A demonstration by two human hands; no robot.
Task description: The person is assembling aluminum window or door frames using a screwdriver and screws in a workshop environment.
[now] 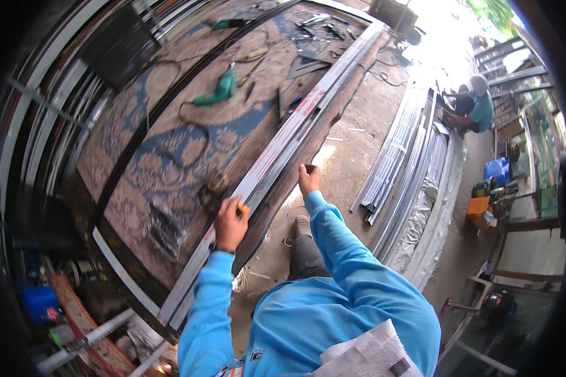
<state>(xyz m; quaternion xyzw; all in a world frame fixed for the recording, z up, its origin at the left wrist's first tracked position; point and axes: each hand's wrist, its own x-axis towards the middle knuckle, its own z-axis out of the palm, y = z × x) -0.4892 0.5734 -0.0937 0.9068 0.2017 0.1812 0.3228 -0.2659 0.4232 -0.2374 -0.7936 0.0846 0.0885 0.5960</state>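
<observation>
My left hand is closed around a small yellow object, mostly hidden by the fingers. It rests over a long, pale metal profile with red-printed film, which runs along the near side of the carpet-covered table. To the right, my right hand hovers just past the table edge with its fingers pinched together. Whatever those fingers hold, if anything, is too small to make out. A dark, worn strip of covering lies along the table edge between my hands.
On the patterned carpet lie a green power drill with its cord, a second green tool and a clear plastic packet. Bundled metal profiles lie on the floor at right, where another person crouches.
</observation>
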